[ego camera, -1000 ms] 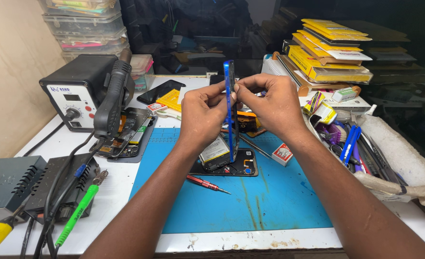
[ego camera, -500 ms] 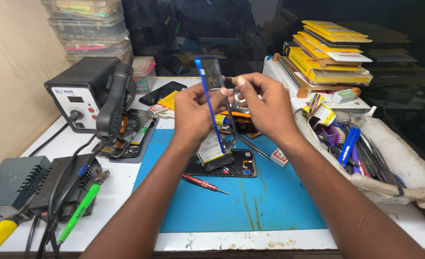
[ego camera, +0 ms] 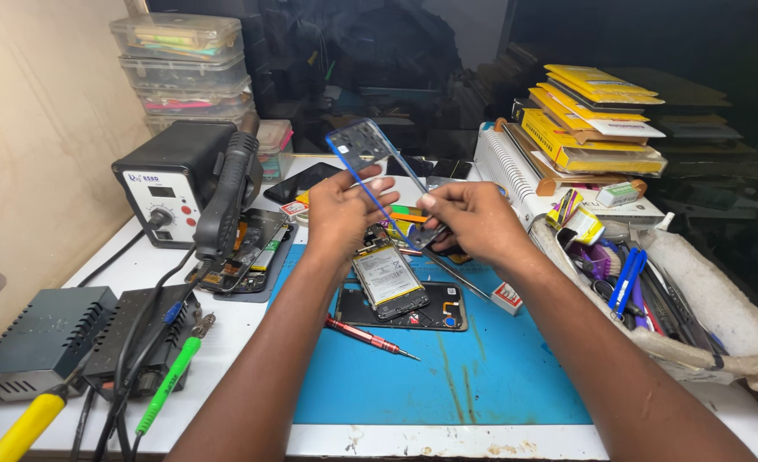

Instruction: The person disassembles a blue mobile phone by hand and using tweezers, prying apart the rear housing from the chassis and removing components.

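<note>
blue-edged phone frame (ego camera: 368, 154) tilts up between both hands above the blue mat (ego camera: 499, 368). left hand (ego camera: 340, 210) pinches its long edge; right hand (ego camera: 473, 218) grips its lower end, over the opened phone (ego camera: 387, 282).

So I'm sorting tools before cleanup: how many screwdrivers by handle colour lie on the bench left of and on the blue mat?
Red screwdriver: 1
Green screwdriver: 1
Yellow screwdriver: 1
Total: 3
</note>
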